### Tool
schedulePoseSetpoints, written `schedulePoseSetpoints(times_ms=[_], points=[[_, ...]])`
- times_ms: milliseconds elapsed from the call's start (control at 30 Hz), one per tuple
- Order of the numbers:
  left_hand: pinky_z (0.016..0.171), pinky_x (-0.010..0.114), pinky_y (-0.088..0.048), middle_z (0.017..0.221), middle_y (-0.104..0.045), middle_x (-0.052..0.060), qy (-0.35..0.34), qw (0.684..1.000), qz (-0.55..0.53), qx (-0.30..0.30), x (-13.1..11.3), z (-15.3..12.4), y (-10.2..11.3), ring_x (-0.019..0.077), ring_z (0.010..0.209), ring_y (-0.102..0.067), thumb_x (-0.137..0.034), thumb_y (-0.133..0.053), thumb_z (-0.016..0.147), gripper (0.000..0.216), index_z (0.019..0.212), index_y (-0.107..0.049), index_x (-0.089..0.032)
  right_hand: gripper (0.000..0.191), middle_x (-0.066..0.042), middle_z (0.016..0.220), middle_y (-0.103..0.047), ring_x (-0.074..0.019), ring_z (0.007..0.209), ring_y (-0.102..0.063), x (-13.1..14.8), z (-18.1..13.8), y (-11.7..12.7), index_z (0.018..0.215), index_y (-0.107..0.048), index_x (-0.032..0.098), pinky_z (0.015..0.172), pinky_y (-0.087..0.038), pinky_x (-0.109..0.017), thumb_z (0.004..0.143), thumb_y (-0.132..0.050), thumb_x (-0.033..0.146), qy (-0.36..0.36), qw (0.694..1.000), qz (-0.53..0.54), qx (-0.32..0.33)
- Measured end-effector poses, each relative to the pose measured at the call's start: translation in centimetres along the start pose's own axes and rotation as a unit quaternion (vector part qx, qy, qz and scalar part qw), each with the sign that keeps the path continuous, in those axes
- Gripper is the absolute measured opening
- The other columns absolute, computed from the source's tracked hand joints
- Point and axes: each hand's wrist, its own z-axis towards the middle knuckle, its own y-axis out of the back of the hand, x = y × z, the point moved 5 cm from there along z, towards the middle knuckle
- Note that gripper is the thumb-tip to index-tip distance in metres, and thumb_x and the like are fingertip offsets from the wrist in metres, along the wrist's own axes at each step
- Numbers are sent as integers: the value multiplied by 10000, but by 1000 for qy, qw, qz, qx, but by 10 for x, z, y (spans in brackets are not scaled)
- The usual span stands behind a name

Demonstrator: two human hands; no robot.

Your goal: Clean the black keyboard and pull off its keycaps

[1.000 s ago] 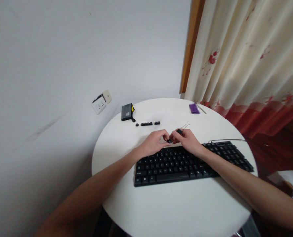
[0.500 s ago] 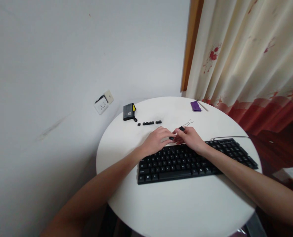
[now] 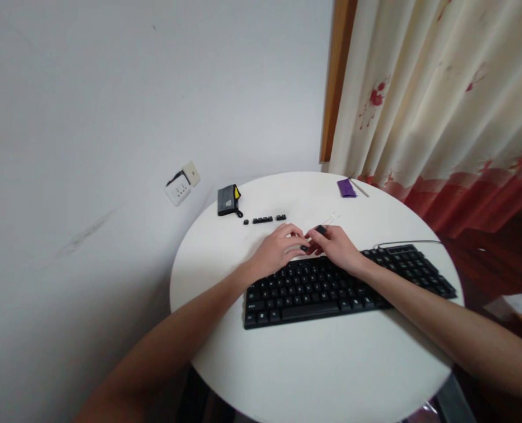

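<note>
Meeting over the top edge of the keyboard [image 3: 331, 286], my hands hide most of what they work on. My left hand [image 3: 278, 249] lies with its fingers stretched toward a small black keycap [image 3: 303, 248] that peeks out between the two hands; I cannot tell whether those fingers pinch it or only touch it. My right hand [image 3: 337, 247] is curled, and a dark tool [image 3: 321, 230] sticks out above its knuckles, so it seems to be grasping that, though the grip itself is covered. A thin wire loop [image 3: 331, 218] shows just beyond the right hand; whether it belongs to the tool is hard to make out.

The keycap sits at the far row of the keyboard, directly between my fingertips, touching or nearly touching both hands. The keys under my palms are hidden.

Farther back on the white round table [image 3: 313, 364] a short row of loose keycaps [image 3: 263, 220] lies near my left hand but apart from it. Beyond them stands a grey pouch [image 3: 227, 200] with a yellow tab. A purple item [image 3: 346, 188] lies near the far edge, too small to identify. A cable [image 3: 408, 242] runs off the keyboard's right end. My forearms are cut off by the frame's lower edge.
</note>
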Motion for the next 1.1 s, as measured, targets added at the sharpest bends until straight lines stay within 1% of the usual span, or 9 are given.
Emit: schedulePoseSetpoints(times_ms=[300,533,633,700,800,867,933,1033,1100], points=[[919,371,-479,1052,-622,61,-3,1000,-28,5,1,-1,-1,194,1025,-566,-243,-651,887,155,1028,-715,-232,305,-69,666,-716,-165,597,-687,3,-2,0,843,-678,124,564,-513,-254,915,-520,375,13,1000,-25,-7],[896,363,-479,1021,-657,60,-9,998,-57,-12,-2,1,3,189,984,-580,-253,-658,884,137,999,-725,-224,291,-58,623,-695,-154,572,-646,4,-2,-1,823,-675,123,579,-493,-264,905,-530,361,38,999,-39,-5],[901,366,-481,997,-682,59,-5,997,-75,-19,-4,3,6,192,974,-601,-255,-648,892,133,997,-724,-224,293,-48,623,-682,-161,585,-642,2,0,0,837,-675,127,588,-490,-277,907,-521,366,31,999,-21,-12],[894,361,-485,984,-696,61,5,995,-88,-37,-3,4,9,190,960,-618,-253,-646,894,139,1007,-719,-216,310,-54,662,-691,-169,628,-648,2,1,1,840,-680,131,630,-496,-291,915,-512,381,35,999,-23,-20],[859,343,-493,981,-707,63,33,993,-89,-76,1,4,12,185,937,-632,-254,-656,889,150,1019,-715,-208,314,-72,802,-719,-182,756,-652,5,2,5,854,-702,147,745,-489,-312,924,-507,383,76,994,-61,-40],[802,321,-497,970,-709,59,56,991,-82,-93,5,4,13,180,908,-634,-268,-671,878,164,1026,-712,-210,306,-76,899,-722,-191,812,-644,6,1,8,902,-710,161,780,-476,-323,929,-502,383,89,990,-86,-60],[736,298,-495,940,-708,52,74,989,-77,-106,8,3,12,173,866,-630,-286,-694,860,176,1018,-709,-210,291,-77,951,-716,-200,852,-638,6,1,10,938,-707,169,808,-469,-336,930,-503,377,92,987,-100,-80],[689,284,-484,899,-703,42,89,986,-74,-117,9,3,12,166,824,-622,-297,-725,831,168,971,-703,-206,258,-73,951,-705,-202,923,-631,10,-2,10,968,-688,170,876,-453,-345,937,-491,334,118,986,-85,-84],[687,284,-481,893,-704,39,92,986,-73,-118,9,3,13,164,821,-618,-290,-730,826,147,941,-701,-205,263,-58,891,-692,-182,847,-631,13,-3,6,1026,-658,168,832,-468,-334,954,-448,309,131,989,-52,-54]])
